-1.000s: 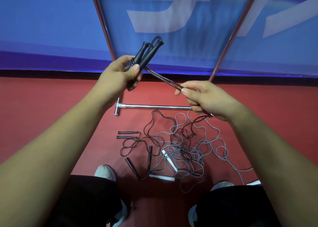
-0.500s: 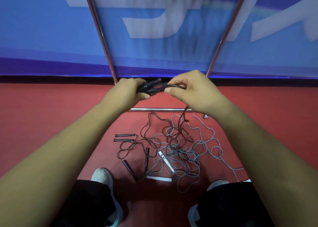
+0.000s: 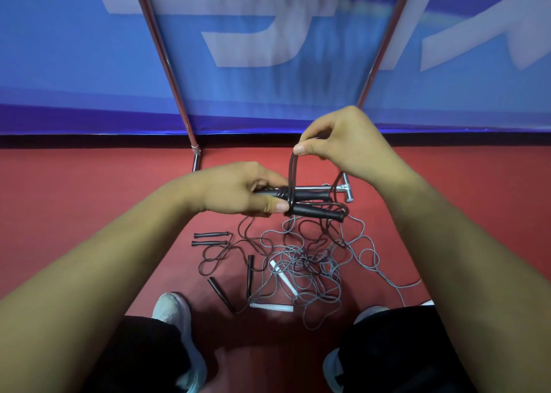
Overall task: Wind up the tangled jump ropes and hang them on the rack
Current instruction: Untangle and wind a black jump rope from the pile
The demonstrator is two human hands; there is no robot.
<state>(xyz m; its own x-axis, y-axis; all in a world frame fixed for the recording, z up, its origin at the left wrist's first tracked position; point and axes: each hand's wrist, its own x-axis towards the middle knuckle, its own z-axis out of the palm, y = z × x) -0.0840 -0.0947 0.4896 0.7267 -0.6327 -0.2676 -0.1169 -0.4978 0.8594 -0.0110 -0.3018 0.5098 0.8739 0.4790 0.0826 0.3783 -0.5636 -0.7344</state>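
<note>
I have the left hand (image 3: 238,191) curled round one end of two black handles (image 3: 316,204). They lie side by side and stick out to its right. Its thumb presses onto a few turns of cord wound round them, and I judge that grip is there to stop the turns slipping loose while more cord goes on. The right hand (image 3: 343,151), above and a little right of the left, pinches a doubled strand of black cord (image 3: 291,170) between thumb and forefinger. It holds the strand taut, straight up from the handles, which I take as the set-up for another turn. From under the right hand more cord drops toward the tangled pile (image 3: 310,267) on the red floor (image 3: 89,201) below both hands, so the free length may be caught up with the other ropes. The handles look matt and rubbery, slim and slightly tapered; the cord is thin and smooth. In the pile I make out grey cord in loose loops, darker cord, white handles (image 3: 271,306), and more black handles (image 3: 210,239) lying below and left of the left hand. The rack (image 3: 167,64), made of shiny metal tubing, rises beyond the hands in front of a blue banner (image 3: 74,49). Nothing hangs on the part I can see, so I judge the task is at an early stage.
</note>
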